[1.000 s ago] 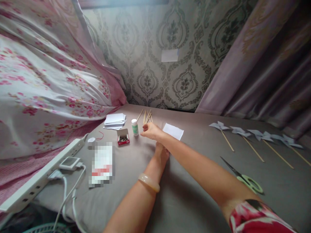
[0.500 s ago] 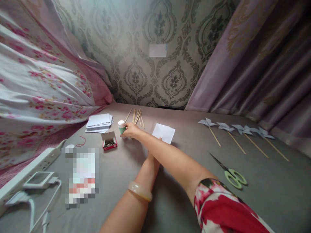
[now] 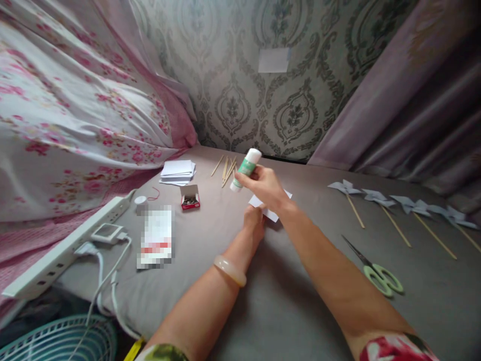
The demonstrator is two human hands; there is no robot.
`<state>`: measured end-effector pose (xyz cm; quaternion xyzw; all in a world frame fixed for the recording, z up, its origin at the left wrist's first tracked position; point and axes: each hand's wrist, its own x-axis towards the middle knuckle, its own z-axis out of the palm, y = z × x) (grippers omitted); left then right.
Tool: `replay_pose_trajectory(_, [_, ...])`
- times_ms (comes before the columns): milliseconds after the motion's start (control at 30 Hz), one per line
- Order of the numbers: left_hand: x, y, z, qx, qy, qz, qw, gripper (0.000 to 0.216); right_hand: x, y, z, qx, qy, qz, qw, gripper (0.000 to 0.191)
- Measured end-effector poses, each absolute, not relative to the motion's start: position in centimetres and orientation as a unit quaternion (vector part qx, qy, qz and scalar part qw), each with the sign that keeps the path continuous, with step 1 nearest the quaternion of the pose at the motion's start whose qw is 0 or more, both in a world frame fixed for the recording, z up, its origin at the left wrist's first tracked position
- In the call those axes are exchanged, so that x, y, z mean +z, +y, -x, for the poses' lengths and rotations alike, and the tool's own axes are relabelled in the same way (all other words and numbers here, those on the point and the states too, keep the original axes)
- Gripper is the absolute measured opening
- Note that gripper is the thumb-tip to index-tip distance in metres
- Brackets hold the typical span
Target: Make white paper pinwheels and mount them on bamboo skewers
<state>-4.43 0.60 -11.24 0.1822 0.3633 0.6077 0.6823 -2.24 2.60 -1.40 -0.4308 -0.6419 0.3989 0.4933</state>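
Head view: In the right hand [image 3: 266, 187], a green-and-white tube [image 3: 247, 166] is gripped between thumb and fingers. The tube is held tilted above the grey cloth [image 3: 296, 321], its white cap uppermost and leaning away to the right, its base down and to the left. A sheet of white paper [image 3: 271, 215] is touched at its left side by the left hand [image 3: 254, 220]; the paper is partly covered by both hands. The left fingers are hidden, so whether the sheet is pinched or only pressed cannot be told. A pale bangle [image 3: 230, 271] is worn on the left forearm.

Beyond the tube's base, loose wooden sticks [image 3: 225, 167] are seen on the cloth. To their left, a stack of white paper [image 3: 176, 171] is laid, and nearer, an open red box [image 3: 190, 202] is filled with small metal pieces. A red string [image 3: 154, 193] is placed beside a white round object [image 3: 141, 201]; the packet [image 3: 158, 238] below these is blurred and cannot be read. At far left, a charger [image 3: 108, 232] is plugged into a power strip [image 3: 67, 245]. On the right, four paper pinwheels [image 3: 344, 187] on sticks are set in a row, with green-handled scissors [image 3: 370, 265] laid nearer, apart from them.
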Motion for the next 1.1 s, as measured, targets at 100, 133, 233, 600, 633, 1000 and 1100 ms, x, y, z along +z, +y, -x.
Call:
replay_pose_trajectory(100, [-10.3, 0.5, 3.6, 0.609, 0.363, -0.163, 0.687, 0.028, -0.7, -1.6, -3.9, 0.421, -0.588, 0.441, 0.531, 0.043])
replay_pose_trajectory(133, [-10.1, 0.3, 3.3, 0.607, 0.371, -0.159, 0.685, 0.027, -0.5, -2.8, -5.8, 0.43, -0.574, 0.458, 0.525, 0.048])
replay_pose_trajectory(233, [-9.5, -0.5, 2.9, 0.596, 0.386, -0.17, 0.683, 0.021, 0.4, -5.2, -10.5, 0.392, -0.582, 0.519, 0.489, 0.052])
replay_pose_trajectory(600, [-6.6, -3.7, 4.3, 0.602, 0.381, -0.219, 0.667, 0.02, 3.5, -7.8, -14.9, 0.172, -0.701, 0.591, 0.362, 0.026])
replay_pose_trajectory(633, [-6.5, -3.7, 4.4, 0.603, 0.378, -0.224, 0.666, 0.021, 3.6, -7.9, -14.7, 0.17, -0.702, 0.593, 0.357, 0.025])
replay_pose_trajectory(1000, [-6.4, -4.2, 4.2, 0.602, 0.36, -0.278, 0.656, 0.036, 2.8, -7.8, -12.9, 0.07, -0.73, 0.584, 0.348, 0.02])
replay_pose_trajectory(1100, [-6.4, -4.3, 4.3, 0.6, 0.359, -0.285, 0.655, 0.04, 2.5, -7.6, -12.3, 0.051, -0.738, 0.584, 0.333, 0.018])
